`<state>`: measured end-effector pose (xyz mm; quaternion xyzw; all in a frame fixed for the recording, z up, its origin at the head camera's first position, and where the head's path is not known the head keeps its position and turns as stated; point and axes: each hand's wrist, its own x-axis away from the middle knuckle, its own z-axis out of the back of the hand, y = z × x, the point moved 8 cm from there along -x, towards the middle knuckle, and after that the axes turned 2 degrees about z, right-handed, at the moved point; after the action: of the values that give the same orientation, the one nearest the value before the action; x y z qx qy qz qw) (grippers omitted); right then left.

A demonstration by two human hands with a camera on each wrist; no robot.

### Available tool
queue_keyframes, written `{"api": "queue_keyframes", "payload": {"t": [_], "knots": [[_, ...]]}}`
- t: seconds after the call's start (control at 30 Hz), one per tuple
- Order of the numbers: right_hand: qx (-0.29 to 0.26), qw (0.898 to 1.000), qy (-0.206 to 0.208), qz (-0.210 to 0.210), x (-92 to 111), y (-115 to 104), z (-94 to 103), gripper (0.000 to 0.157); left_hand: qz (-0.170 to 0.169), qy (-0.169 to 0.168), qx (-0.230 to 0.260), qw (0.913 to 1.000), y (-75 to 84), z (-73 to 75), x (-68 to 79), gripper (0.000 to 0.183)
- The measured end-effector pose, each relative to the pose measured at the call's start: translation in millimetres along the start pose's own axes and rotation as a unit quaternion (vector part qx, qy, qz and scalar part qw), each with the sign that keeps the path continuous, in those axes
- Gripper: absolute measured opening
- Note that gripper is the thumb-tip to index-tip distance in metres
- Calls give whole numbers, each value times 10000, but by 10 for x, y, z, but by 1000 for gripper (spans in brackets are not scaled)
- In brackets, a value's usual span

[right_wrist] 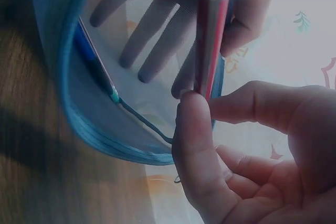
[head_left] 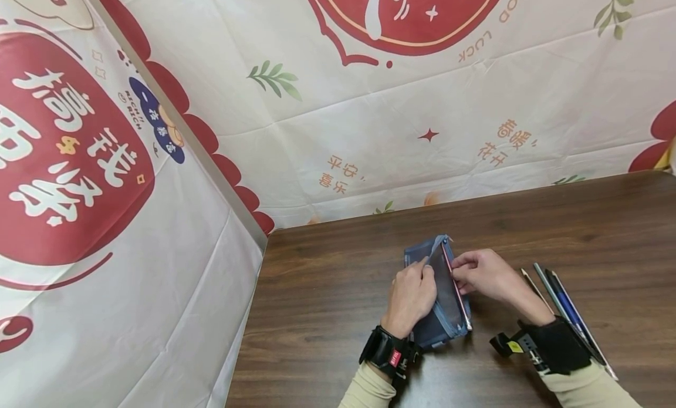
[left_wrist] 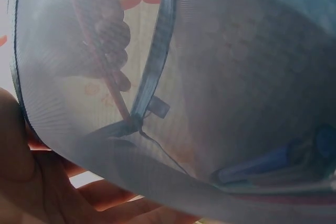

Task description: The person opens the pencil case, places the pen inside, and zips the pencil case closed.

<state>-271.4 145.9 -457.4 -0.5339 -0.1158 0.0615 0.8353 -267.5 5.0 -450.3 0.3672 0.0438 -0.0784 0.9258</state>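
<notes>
The striped pencil runs off the right wrist view's top; the blue pen blurs.

The pouch is blue, the pencil striped red and grey.

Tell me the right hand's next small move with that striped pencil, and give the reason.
Probably ease the striped pencil down into the mesh pouch and let go: the right hand pinches it at the pouch's open mouth, the left hand holds the pouch, and a blue pen already lies inside.
</notes>
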Motion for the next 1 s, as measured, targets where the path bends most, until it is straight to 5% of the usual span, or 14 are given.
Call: {"api": "queue_keyframes", "payload": {"t": [1.0], "knots": [[102, 9999, 108, 51, -9, -31, -102, 31, 46, -101, 99, 9999, -1, -10, -6, 45]]}}
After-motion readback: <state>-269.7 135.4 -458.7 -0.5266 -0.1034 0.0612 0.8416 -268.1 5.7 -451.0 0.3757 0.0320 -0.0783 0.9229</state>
